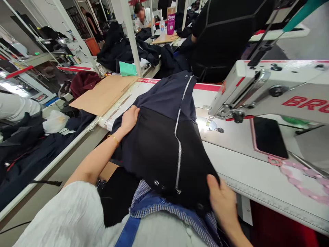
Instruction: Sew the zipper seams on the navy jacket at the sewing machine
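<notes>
We logged the dark garment (156, 140) across the sewing table (239, 161), beside the machine (254, 96), left hand (130, 120) and right hand (223, 201) each grasping an edge; the zip (179, 151) appeared already fitted, but we could not determine what stitching remained.

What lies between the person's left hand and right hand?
In the head view, the dark garment fills the stretch from left hand to right hand, its silver zipper running between them.
</notes>
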Action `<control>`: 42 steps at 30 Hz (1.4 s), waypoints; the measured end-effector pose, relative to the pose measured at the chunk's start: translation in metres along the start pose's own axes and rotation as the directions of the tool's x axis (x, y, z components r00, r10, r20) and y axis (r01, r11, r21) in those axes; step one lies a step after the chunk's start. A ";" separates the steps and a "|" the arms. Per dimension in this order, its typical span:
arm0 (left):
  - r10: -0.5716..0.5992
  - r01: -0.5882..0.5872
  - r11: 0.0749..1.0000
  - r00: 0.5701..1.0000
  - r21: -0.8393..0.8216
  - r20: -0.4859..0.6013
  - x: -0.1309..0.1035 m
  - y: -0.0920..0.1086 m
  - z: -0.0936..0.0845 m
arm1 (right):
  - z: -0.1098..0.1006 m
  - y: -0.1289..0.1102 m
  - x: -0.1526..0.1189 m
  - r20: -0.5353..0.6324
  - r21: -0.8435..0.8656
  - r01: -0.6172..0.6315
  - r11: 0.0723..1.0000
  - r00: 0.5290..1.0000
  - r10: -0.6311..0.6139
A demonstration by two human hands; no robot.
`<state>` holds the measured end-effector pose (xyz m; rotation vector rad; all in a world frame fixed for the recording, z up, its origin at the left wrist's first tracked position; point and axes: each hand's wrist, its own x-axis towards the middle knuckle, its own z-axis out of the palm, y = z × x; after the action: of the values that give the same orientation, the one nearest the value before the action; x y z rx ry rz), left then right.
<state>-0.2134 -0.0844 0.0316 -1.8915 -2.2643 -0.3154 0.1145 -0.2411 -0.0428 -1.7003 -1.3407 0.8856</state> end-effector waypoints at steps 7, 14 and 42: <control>0.107 -0.090 0.979 0.991 -0.181 0.084 -0.053 0.004 -0.007 | -0.083 0.037 0.009 -0.005 -0.511 0.066 0.857 0.997 -0.080; 0.040 -0.015 0.984 0.989 -0.175 0.140 -0.046 0.030 -0.005 | -0.047 -0.051 0.086 0.013 -0.754 0.121 0.646 0.986 -0.169; 0.157 -0.138 0.982 0.977 -0.130 0.145 -0.113 0.000 -0.003 | -0.012 -0.023 0.070 0.042 -0.793 0.376 0.479 0.818 -0.573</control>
<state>-0.1938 -0.1919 0.0039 -2.2031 -2.2268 -0.2980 0.1290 -0.1708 -0.0203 -1.7584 -2.0639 -0.3198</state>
